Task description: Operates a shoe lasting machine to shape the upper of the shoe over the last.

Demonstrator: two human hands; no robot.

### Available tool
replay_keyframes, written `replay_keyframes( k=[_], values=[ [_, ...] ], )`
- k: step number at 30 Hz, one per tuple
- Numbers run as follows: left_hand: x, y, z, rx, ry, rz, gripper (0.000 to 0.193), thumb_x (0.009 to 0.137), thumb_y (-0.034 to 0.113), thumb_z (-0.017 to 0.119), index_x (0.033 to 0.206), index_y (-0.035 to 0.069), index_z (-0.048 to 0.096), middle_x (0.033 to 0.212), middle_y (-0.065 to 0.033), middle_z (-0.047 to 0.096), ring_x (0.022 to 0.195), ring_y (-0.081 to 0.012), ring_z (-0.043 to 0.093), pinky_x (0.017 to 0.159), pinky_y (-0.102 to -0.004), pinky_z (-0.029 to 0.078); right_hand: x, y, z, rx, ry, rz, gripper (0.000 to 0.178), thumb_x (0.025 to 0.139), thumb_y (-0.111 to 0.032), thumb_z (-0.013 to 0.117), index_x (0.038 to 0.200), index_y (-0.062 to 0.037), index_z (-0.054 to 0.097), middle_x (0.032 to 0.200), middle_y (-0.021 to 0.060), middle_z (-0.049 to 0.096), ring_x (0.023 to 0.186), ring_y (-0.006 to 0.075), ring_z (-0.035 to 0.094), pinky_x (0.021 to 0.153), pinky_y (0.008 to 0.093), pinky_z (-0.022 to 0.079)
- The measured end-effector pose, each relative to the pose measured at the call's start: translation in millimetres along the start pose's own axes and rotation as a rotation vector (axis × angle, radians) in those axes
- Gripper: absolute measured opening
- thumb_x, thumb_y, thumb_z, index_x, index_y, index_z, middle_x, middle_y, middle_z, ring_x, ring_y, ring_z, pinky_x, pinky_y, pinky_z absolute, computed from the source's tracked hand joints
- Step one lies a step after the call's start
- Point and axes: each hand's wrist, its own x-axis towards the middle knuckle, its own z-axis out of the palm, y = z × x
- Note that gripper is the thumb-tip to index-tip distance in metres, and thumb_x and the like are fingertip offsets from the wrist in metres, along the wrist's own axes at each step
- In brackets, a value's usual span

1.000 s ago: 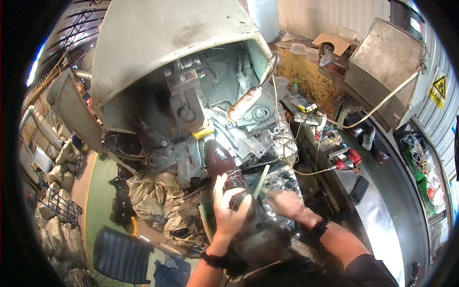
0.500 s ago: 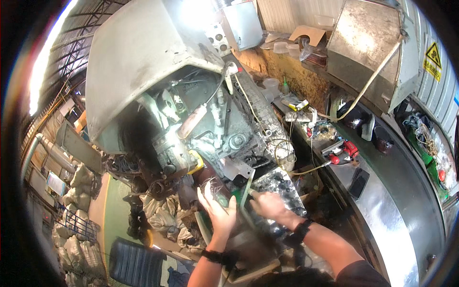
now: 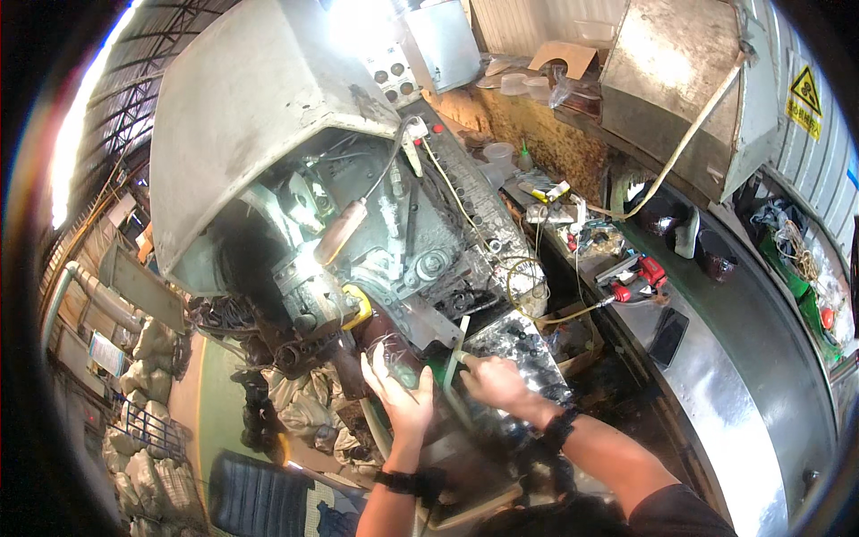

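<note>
My left hand point(image 3: 400, 403) is raised in front of the machine point(image 3: 403, 259), palm turned inward, with its fingers and thumb apart. Fine pale strands show by its fingertips, and a greenish, see-through patch lies behind the thumb; I cannot make out what either belongs to. To its right, my right hand point(image 3: 494, 383) has its fingers closed around a narrow pale strip point(image 3: 462, 336). The strip stands nearly upright beside a flat metal plate point(image 3: 429, 320) on the machine. Its lower part is blurred.
Inside the machine hangs a wood-handled lamp or tool point(image 3: 342, 231), above a yellow curved part point(image 3: 358, 309). On the right bench lie a red power tool point(image 3: 640, 279) and a black phone point(image 3: 669, 337). A dark padded chair point(image 3: 259, 492) and sacks point(image 3: 300, 403) sit at lower left.
The whole view has shifted slightly. My right hand still grips the strip, which now leans a little differently. My left hand keeps its spread shape.
</note>
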Motion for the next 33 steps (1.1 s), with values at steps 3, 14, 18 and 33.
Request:
replay_keyframes(
  k=[3, 14, 18, 33],
  values=[
    [1.0, 1.5, 0.2, 0.006, 0.002, -0.001, 0.087, 0.074, 0.005, 0.079, 0.146, 0.003, 0.031, 0.149, -0.0253, 0.026, 0.136, -0.0406, 0.034, 0.114, -0.0451, 0.028, 1.1, -0.7, -0.8, 0.010, 0.014, -0.008, 0.037, 0.093, -0.025, 0.054, 0.123, -0.0045, 0.060, 0.082, 0.0238, 0.069, 0.081, 0.0417, 0.068, 0.078, 0.0507, 0.054],
    [-0.6, -2.8, 0.4, -0.010, 0.019, 0.026, 0.085, 0.074, 0.008, 0.080, 0.145, 0.001, 0.032, 0.147, -0.0267, 0.030, 0.134, -0.0423, 0.034, 0.113, -0.0466, 0.027, 4.3, 5.0, 6.2, 0.063, 0.074, -0.025, 0.027, 0.092, -0.024, 0.055, 0.109, -0.0035, 0.063, 0.077, 0.0237, 0.067, 0.077, 0.0430, 0.067, 0.074, 0.0516, 0.054],
    [-1.0, -2.7, 1.4, 0.013, 0.025, 0.025, 0.086, 0.074, 0.008, 0.080, 0.145, 0.001, 0.032, 0.147, -0.0268, 0.030, 0.134, -0.0423, 0.034, 0.113, -0.0468, 0.027, 3.8, 5.0, 5.4, 0.065, 0.074, -0.018, 0.025, 0.092, -0.024, 0.056, 0.107, -0.0048, 0.064, 0.075, 0.0232, 0.067, 0.075, 0.0427, 0.067, 0.072, 0.0516, 0.054],
    [0.4, 0.2, -0.1, 0.002, 0.031, 0.029, 0.083, 0.075, 0.004, 0.078, 0.145, 0.002, 0.033, 0.147, -0.0264, 0.029, 0.134, -0.0410, 0.035, 0.113, -0.0467, 0.029, 2.2, 0.5, 1.7, 0.080, 0.067, 0.024, 0.025, 0.092, -0.024, 0.056, 0.108, -0.0069, 0.064, 0.079, 0.0230, 0.068, 0.079, 0.0427, 0.067, 0.075, 0.0519, 0.053]
  ],
)
